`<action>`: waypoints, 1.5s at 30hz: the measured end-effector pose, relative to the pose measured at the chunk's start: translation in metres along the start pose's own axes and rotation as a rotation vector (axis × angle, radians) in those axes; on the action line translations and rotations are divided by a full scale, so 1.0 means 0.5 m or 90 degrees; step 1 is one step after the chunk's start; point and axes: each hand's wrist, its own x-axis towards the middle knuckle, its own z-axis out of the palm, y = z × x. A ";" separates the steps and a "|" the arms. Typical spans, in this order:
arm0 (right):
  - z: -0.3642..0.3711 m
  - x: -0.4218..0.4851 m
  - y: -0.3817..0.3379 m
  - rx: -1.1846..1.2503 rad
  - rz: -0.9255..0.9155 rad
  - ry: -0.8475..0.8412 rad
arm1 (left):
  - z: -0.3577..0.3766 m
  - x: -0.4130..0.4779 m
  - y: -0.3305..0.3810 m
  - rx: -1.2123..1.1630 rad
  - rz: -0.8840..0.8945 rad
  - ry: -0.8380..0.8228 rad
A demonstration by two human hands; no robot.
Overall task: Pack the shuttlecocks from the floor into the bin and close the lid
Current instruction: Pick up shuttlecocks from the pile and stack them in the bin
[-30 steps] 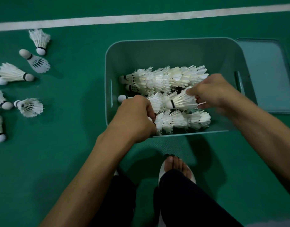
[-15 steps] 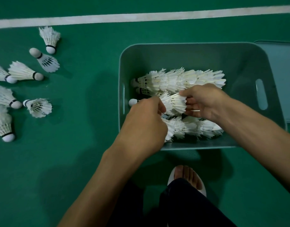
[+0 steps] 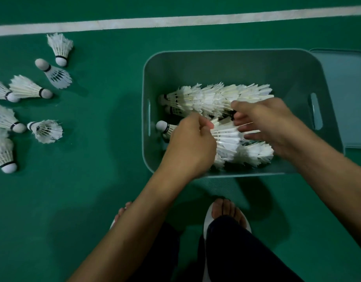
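A pale green bin (image 3: pixel 236 64) stands on the green court floor, holding nested rows of white shuttlecocks (image 3: pixel 214 96). Both hands are inside it. My left hand (image 3: pixel 193 139) is closed around the cork end of the middle row of shuttlecocks (image 3: pixel 228 137). My right hand (image 3: pixel 263 123) lies over the feather end of that row, fingers spread and blurred. The bin's lid (image 3: pixel 346 94) lies flat on the floor, right of the bin. Several loose shuttlecocks (image 3: pixel 45 131) lie on the floor at the left.
A white court line (image 3: pixel 175 22) runs across the top. My feet in white sandals (image 3: pixel 226 216) stand just in front of the bin. Bare green floor separates the loose shuttlecocks from the bin.
The view has drifted so the bin sits further right. My right hand has loosened from a grip on a shuttlecock to spread fingers over the middle row. My left hand stays closed on the row.
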 end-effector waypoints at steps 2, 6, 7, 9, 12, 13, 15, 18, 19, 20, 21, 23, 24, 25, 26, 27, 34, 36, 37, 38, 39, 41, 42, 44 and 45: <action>-0.020 -0.038 0.001 0.015 -0.015 -0.030 | 0.002 -0.001 0.005 -0.040 -0.002 0.018; -0.021 -0.076 0.003 0.122 0.001 -0.123 | 0.018 0.005 0.024 -0.143 -0.044 -0.005; -0.023 -0.073 0.003 0.128 -0.002 -0.112 | 0.021 0.005 0.024 -0.132 -0.043 -0.017; -0.037 -0.055 0.006 0.098 -0.027 -0.049 | 0.016 0.001 0.020 0.029 0.010 0.006; -0.063 -0.009 0.020 -0.044 -0.085 0.126 | -0.011 -0.001 0.017 0.500 0.117 0.104; -0.061 0.003 0.023 -0.086 -0.089 0.145 | -0.019 0.001 0.019 0.586 0.090 0.100; -0.045 0.020 0.025 -0.132 -0.075 0.121 | -0.023 0.014 0.025 0.684 0.005 0.030; 0.002 0.030 0.017 -0.129 -0.035 0.018 | -0.010 0.045 0.012 0.755 -0.048 -0.068; 0.017 0.033 0.015 -0.104 -0.007 -0.013 | -0.008 0.052 0.008 0.752 -0.054 -0.079; 0.029 0.036 0.013 -0.067 0.024 -0.033 | -0.007 0.057 0.003 0.735 -0.056 -0.080; 0.036 0.039 0.014 -0.026 0.054 -0.042 | -0.008 0.061 -0.002 0.710 -0.050 -0.071; 0.037 0.045 0.019 0.044 0.098 -0.051 | -0.013 0.064 -0.007 0.649 -0.033 -0.027; 0.031 0.046 0.021 0.075 0.114 -0.063 | -0.016 0.063 -0.006 0.620 -0.025 0.000; 0.023 0.048 0.024 0.103 0.127 -0.080 | -0.020 0.063 -0.004 0.595 -0.014 0.029; 0.015 0.048 0.026 0.125 0.134 -0.097 | -0.024 0.062 -0.002 0.573 -0.002 0.056; 0.007 0.049 0.027 0.139 0.136 -0.113 | -0.028 0.062 0.001 0.552 0.012 0.078; 0.025 0.082 0.013 0.094 0.115 -0.140 | -0.032 0.084 -0.015 0.435 -0.018 0.042; 0.027 0.092 0.010 0.072 0.105 -0.142 | -0.036 0.086 -0.019 0.392 -0.053 0.023; 0.026 0.095 0.010 0.068 0.103 -0.141 | -0.039 0.086 -0.019 0.373 -0.060 0.017; 0.022 0.098 0.011 0.068 0.104 -0.141 | -0.042 0.086 -0.018 0.358 -0.060 0.014; 0.019 0.100 0.012 0.069 0.106 -0.140 | -0.044 0.085 -0.017 0.348 -0.057 0.013; 0.017 0.101 0.015 0.073 0.109 -0.140 | -0.047 0.083 -0.015 0.339 -0.054 0.006; 0.020 0.102 0.016 0.074 0.105 -0.136 | -0.046 0.084 -0.015 0.339 -0.061 -0.004; 0.028 0.098 0.018 0.071 0.081 -0.117 | -0.041 0.090 -0.018 0.341 -0.090 -0.021; 0.032 0.096 0.017 0.072 0.062 -0.108 | -0.039 0.094 -0.019 0.344 -0.106 -0.024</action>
